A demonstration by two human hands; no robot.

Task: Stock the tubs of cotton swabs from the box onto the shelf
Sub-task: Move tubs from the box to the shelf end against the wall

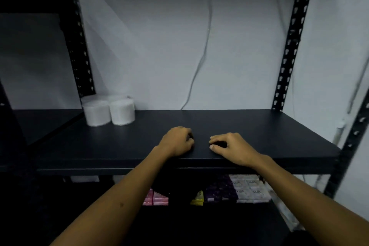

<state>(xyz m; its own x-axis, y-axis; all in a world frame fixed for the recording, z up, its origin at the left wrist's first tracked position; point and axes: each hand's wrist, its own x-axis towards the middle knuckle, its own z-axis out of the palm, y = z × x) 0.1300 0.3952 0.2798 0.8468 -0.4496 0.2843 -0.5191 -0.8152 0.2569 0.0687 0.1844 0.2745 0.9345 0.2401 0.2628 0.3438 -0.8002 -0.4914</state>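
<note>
1. Silver-white packs (249, 188) on the lower shelf, below the right hand (233, 149), carry lettering that reads roughly "LUX"; purple packs (220, 190), a yellow pack (197, 198) and pink packs (156, 198) beside them are too blurred to read.
2. Matte black, the shelf (259, 136) under both hands is set in a rack of black slotted uprights (292, 38) against a pale grey wall (159, 46), down which a thin cable (201, 56) hangs.
3. Tubs of cotton swabs (108, 111), white and unlabelled as far as can be seen, stand clustered at the back corner, well to the left of the left hand (176, 142).
4. Both hands rest near the shelf's front edge, close together, fingers loosely curled, grasping nothing.
5. Right of the hands and behind them, the board lies bare to the far upright.
</note>
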